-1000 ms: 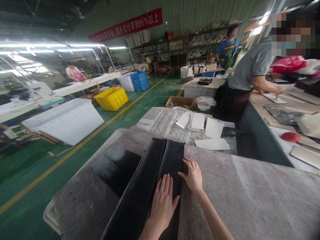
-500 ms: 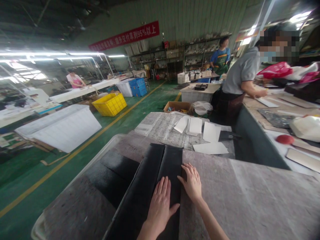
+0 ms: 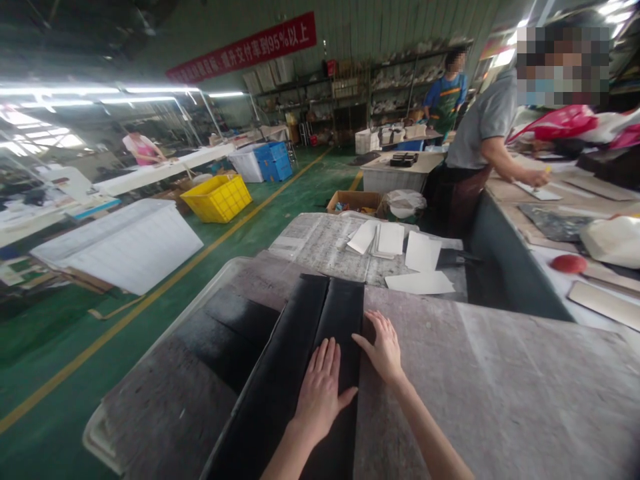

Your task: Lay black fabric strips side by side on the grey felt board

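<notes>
A long black strip of sheet material (image 3: 290, 353), with a seam or fold line down its length, lies on the grey, worn work surface (image 3: 475, 387). My left hand (image 3: 323, 387) rests flat on its right half, fingers together and pointing away, thumb out to the right. My right hand (image 3: 383, 343) is at the strip's right edge, thumb touching the black material and fingers stretched over the grey surface. Neither hand grasps anything. Left of the strip, a darker black patch (image 3: 230, 333) shows on the work surface.
White sheets (image 3: 390, 239) lie on the surface's far part. A cardboard box (image 3: 354, 202) stands behind it. At right, a person in a grey shirt (image 3: 483, 127) leans over another table (image 3: 540, 233). A yellow crate (image 3: 217, 198) and a white bin (image 3: 125, 243) stand at left.
The camera view has tilted slightly, so the scene sits a little higher. Both hands stay in nearly the same places on the black strip.
</notes>
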The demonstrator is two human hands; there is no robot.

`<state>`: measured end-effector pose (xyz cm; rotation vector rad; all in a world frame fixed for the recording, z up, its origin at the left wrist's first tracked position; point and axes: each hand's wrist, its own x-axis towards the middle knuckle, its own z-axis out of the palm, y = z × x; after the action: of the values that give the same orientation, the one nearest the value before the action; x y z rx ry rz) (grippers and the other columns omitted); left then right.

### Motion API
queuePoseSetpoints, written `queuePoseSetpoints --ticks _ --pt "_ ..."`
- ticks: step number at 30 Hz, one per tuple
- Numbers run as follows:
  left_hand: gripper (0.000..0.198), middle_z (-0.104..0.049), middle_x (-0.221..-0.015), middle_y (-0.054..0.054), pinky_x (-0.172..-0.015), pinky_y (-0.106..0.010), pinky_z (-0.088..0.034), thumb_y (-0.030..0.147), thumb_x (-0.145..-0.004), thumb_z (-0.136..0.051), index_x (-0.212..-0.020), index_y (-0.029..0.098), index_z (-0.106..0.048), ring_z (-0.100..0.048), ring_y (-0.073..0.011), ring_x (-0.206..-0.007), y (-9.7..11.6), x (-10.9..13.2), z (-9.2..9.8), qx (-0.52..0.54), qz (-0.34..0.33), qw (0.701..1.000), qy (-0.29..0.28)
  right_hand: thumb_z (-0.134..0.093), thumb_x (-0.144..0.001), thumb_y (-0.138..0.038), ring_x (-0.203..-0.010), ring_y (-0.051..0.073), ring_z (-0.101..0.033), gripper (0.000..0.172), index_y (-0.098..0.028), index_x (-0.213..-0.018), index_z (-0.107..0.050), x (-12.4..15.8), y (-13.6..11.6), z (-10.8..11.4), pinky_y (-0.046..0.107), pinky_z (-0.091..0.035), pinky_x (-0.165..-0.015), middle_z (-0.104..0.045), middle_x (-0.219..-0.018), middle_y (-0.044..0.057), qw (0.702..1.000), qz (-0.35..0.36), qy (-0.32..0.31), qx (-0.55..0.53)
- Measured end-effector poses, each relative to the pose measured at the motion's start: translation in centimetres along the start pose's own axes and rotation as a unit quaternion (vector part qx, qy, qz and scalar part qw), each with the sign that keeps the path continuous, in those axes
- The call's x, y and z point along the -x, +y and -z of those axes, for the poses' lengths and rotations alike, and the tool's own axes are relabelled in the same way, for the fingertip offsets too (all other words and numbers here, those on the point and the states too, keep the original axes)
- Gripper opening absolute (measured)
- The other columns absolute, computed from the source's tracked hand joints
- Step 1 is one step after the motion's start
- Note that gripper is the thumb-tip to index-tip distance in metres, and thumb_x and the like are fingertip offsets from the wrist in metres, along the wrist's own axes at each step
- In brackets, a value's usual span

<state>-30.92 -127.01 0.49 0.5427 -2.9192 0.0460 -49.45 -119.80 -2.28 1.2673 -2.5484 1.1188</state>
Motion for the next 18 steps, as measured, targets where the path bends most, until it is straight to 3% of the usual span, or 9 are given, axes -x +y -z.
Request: queuePoseSetpoints --ticks 6,11,18 --pt "0.076 -0.034 -0.152 -0.022 -0.11 -0.051 -0.04 0.045 -0.086 -0.06 -0.145 0.006 -0.032 -0.031 -0.0334 -0.141 0.5 -0.2 0.4 0.003 0.008 1.0 0.009 -0.066 -0.081 -0.047 -0.134 0.028 -0.042 0.06 -0.022 -0.131 -0.048 0.1 0.0 -0.1 0.051 -0.03 -0.113 -0.056 -0.134 0.009 0.999 0.031 -0.022 0.038" --pt "0.055 -0.051 -0.141 -0.017 -0.106 -0.049 -0.046 0.031 -0.088 -0.059 -0.136 0.01 -0.046 -0.047 -0.0308 -0.131 1.7 0.3 1.2 0.015 0.04 0.999 0.008 -0.065 -0.081 -0.048 -0.134 0.029 -0.042 0.058 -0.022 -0.13 -0.049 0.0 0.1 -0.2 0.052 -0.031 -0.112 -0.056 -0.135 0.009 0.999 0.031 -0.021 0.037" --pt "0.054 -0.047 -0.145 -0.017 -0.108 -0.046 -0.044 0.025 -0.09 -0.054 -0.14 0.008 -0.041 -0.042 -0.029 -0.135 2.0 1.3 1.1 0.009 0.034 0.999 -0.001 -0.068 -0.079 -0.049 -0.135 0.029 -0.041 0.061 -0.02 -0.129 -0.049 0.0 -0.2 -0.1 0.051 -0.029 -0.113 -0.055 -0.136 0.009 0.998 0.017 -0.038 0.042"
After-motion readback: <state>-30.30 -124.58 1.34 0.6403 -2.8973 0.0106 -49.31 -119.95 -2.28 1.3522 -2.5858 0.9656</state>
